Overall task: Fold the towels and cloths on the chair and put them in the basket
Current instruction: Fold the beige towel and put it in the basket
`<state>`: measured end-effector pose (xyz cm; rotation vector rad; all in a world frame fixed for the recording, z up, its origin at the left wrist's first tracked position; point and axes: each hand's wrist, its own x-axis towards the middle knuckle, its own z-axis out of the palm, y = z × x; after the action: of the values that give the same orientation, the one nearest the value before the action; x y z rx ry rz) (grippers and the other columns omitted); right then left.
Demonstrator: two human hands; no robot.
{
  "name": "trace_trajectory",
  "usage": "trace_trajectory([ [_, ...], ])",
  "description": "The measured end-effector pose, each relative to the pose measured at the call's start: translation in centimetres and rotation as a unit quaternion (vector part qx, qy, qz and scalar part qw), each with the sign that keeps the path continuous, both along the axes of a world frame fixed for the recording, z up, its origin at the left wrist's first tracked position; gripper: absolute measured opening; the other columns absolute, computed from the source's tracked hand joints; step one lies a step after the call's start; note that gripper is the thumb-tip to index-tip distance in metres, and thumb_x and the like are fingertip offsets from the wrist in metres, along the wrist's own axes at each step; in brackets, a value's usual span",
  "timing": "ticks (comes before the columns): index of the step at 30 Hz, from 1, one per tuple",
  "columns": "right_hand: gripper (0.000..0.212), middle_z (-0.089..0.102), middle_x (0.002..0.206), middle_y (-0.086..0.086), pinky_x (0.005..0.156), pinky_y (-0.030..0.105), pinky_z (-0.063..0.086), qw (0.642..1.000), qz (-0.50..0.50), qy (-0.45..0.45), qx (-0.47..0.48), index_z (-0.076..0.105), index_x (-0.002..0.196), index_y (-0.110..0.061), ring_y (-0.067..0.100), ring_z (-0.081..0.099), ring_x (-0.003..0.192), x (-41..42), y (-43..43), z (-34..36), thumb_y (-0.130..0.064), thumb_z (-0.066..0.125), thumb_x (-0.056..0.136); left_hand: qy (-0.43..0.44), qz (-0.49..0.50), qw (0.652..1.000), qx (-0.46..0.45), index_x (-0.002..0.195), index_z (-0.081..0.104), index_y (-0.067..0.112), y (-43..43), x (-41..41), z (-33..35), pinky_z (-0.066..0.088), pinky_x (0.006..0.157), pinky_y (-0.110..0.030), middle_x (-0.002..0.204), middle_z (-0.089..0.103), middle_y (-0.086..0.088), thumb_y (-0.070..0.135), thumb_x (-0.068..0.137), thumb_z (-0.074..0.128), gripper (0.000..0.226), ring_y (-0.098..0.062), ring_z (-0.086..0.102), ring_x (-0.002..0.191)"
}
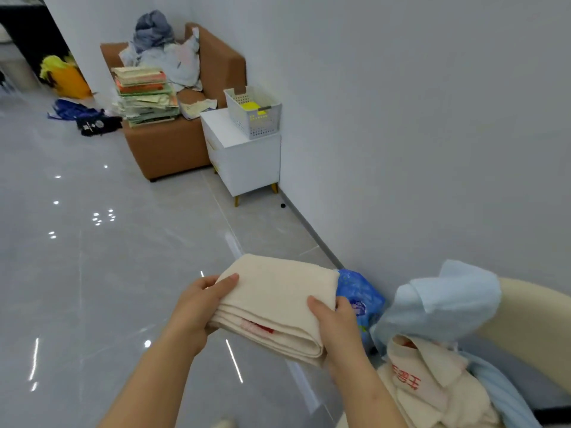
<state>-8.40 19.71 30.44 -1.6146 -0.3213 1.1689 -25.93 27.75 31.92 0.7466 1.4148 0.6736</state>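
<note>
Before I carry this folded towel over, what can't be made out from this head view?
- Basket: contents mostly hidden by its perforated wall; only something yellow shows.
- Chair: cut off by the right and bottom edges; the pile's extent is unclear.
- Folded towel: red print tucked inside the layers, unreadable.

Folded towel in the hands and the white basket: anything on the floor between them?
In the head view, only bare grey tile floor lies between the folded towel and the basket, which sits on a white cabinet.
</note>
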Motion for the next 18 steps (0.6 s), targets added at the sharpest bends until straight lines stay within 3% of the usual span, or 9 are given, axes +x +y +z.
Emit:
trace_trajectory([
  [8, 0.022, 0.063, 0.098, 0.01, 0.082, 0.04, 0.051, 0.999, -0.015, 0.038, -0.012, 0.051, 0.107, -0.008, 0.026, 0.062, 0.088, -6.8, 14.1, 0.3, -0.012, 0.061, 0.087, -0.006, 0.017, 1.0, 0.004, 0.109, 0.06, 0.01, 14.1, -6.3, 0.6, 0.05, 0.065, -0.033, 0.094, 0.065, -0.01, 0.024, 0.084, 0.068, 0.03, -0.024, 0.059, 0.077],
  [15, 0.015, 0.062, 0.103, 0.011, 0.081, 0.041, 0.054, 0.998, -0.012, 0.057, -0.018, 0.05, 0.099, -0.015, 0.028, 0.062, 0.093, -6.3, 28.5, -0.5, -0.015, 0.06, 0.088, -0.011, 0.038, 0.999, 0.014, 0.113, 0.057, 0.01, 28.0, -5.1, -0.3, 0.047, 0.06, -0.032, 0.098, 0.063, -0.011, 0.025, 0.085, 0.067, 0.033, -0.022, 0.059, 0.078],
  [18, 0.021, 0.062, 0.106, 0.01, 0.086, 0.045, 0.053, 0.998, 0.001, 0.059, -0.003, 0.05, 0.106, -0.015, 0.028, 0.062, 0.096, -4.9, 36.9, -0.3, -0.015, 0.059, 0.088, -0.006, 0.071, 0.996, 0.047, 0.119, 0.053, 0.012, 36.1, -3.8, -0.3, 0.048, 0.062, -0.032, 0.098, 0.061, -0.009, 0.024, 0.085, 0.067, 0.039, -0.021, 0.058, 0.078],
])
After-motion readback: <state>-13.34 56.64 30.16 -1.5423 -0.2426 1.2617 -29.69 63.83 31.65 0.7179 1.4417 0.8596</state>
